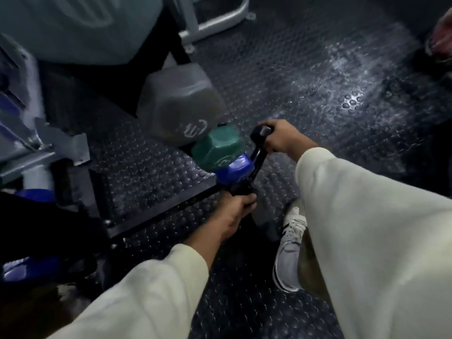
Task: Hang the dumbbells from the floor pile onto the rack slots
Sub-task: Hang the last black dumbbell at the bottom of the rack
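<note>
Underfoot, we see a dark rubber floor (281,69) covered in raised round studs, shining where light falls on it at the upper right. A thicker studded black mat (146,172) lies at the left, its edge stepping up from the floor. Behind it stands grey metal gym framing (220,23), and a grey metal rack base (44,148) sits at the far left; the picture is dim and blurred with motion there, so we cannot tell its slots.

We count three dumbbell heads bunched together near the middle: one large grey hexagonal dumbbell head (181,106) with a pale number on its face, one smaller green hexagonal dumbbell head (217,148) just beside and below it, and one blue hexagonal dumbbell head (234,167) touching the green one. One black dumbbell (259,152) runs slantwise beside the blue head.

We count two hands, both in cream long sleeves (367,228). Our right hand (281,138) has its grip curled round the upper end of the black dumbbell. Our left hand (234,211) has its grip closed round a dark handle just below the blue head; whether that handle belongs to the blue one or the black one we cannot tell.

One grey and white sneaker (291,248) stands on the floor between the arms. Further blue shapes (29,265) show at the lower left, too dark to count.
</note>
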